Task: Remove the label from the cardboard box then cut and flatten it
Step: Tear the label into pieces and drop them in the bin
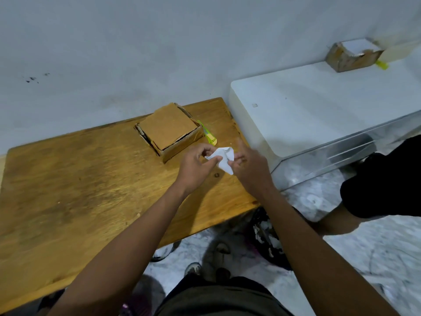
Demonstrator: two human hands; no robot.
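Crumpled label (224, 158) btwn both hands, box (169, 130) just beyond.

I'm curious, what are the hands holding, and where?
A crumpled white label, pinched between both: left hand on its left edge, right hand on its right.

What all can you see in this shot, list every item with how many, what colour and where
cardboard box: one, brown, far side of the wooden table
utility knife: one, yellow-green, on the table, right of that box
crumpled label: one, white, held between both hands
white platform: one, right of the table
second box: one, brown with white top, far end of the platform
yellow-green item: one, beside the second box
shoes: dark, on the floor
left hand: pinching the label
right hand: pinching the label
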